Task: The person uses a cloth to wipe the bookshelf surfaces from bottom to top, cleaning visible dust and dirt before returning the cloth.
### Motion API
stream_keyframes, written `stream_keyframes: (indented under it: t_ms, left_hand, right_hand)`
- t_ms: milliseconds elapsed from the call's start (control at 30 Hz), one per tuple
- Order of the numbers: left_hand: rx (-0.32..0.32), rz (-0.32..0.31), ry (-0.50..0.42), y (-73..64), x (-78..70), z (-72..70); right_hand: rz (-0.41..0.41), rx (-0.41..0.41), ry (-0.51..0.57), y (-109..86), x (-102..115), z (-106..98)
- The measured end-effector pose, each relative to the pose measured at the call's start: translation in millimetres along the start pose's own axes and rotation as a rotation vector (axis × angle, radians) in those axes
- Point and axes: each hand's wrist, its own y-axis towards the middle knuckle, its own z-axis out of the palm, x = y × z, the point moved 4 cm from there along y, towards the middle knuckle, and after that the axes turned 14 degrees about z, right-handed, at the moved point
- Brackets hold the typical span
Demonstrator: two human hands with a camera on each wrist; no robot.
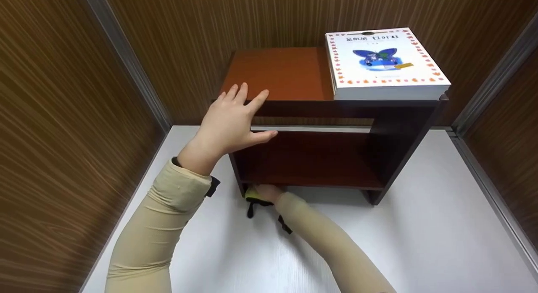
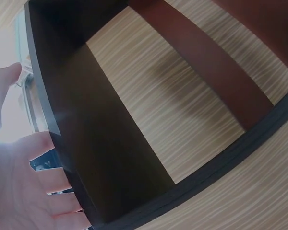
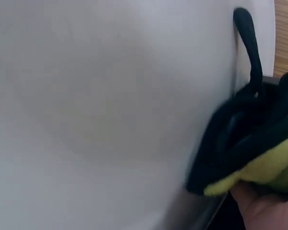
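Observation:
A small dark brown bookshelf [image 1: 311,160] stands on the white tabletop. With its fingers spread and straight, my left hand [image 1: 229,120] rests on the front edge of the shelf's top at the left corner. The left wrist view shows those fingers [image 2: 53,179] against the dark edge board. Down under the lower board, near the left foot, my right hand [image 1: 269,193] grips a yellow-green cleaning cloth [image 3: 271,163] with black edging and a black hanging loop. Most of the right hand's fingers are hidden by the cloth and the shelf.
A stack of white picture books [image 1: 386,62] lies on the right half of the shelf's top. Wood-grain panels [image 1: 63,116] with metal corner strips enclose the white tabletop [image 1: 433,225] at the back and both sides.

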Motion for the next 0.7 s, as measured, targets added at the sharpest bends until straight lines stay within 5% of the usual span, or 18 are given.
stream_keyframes:
  t_ms: [67,133,400,600,700]
  left_hand:
    - [0.009,-0.003,-0.009,1.3,-0.8,0.0]
    - [0.013,-0.004,-0.01,1.7,-1.2,0.1]
    - [-0.012,-0.005,-0.019,0.5,-0.5,0.2]
    - [-0.032,-0.005,-0.007,0.3,0.8,1.4]
    - [-0.052,-0.002,0.007,0.0,0.2,2.5]
  right_hand:
    - [-0.109,-0.161,-0.404,-25.8,15,-5]
    - [-0.193,-0.218,-0.531,-41.8,22,-4]
    - [-0.199,-0.146,-0.511,-58.2,11,3]
    - [-0.21,-0.169,-0.543,-64.9,13,6]
    - [-0.184,-0.162,-0.382,-54.5,12,7]
